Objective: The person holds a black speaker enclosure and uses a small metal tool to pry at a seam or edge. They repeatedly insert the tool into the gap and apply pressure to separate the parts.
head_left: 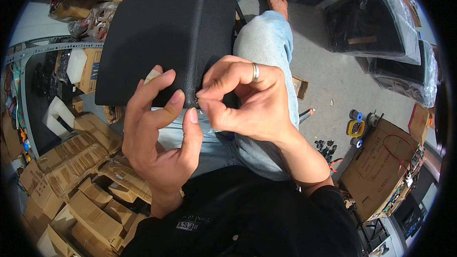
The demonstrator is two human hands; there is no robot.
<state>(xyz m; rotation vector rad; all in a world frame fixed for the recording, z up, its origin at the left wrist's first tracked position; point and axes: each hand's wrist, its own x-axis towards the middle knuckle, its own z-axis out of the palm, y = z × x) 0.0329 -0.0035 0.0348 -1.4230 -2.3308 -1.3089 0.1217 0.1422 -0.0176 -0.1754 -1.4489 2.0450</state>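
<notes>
A large black box with a textured skin (152, 33), much like a speaker cabinet, stands before me with one long rounded edge toward my hands. At the near lower corner of that edge my right hand (259, 102), with a ring on one finger, is closed in a pinch. Whatever lies between its thumb and fingertip is too small to name. On the left side of the same corner my left hand (157, 133) has its fingers apart. Its index fingertip and thumb are close to the corner, and a pale strip (152, 75) is wrapped round another finger.
Flattened and open cardboard boxes (90, 209) pile up at lower left, beside a metal shelf frame (52, 46). Plastic-wrapped black boxes (366, 24) stand at right. Small black pieces (326, 148), spools (355, 115) and a yellow tub (355, 128) lie on the grey floor.
</notes>
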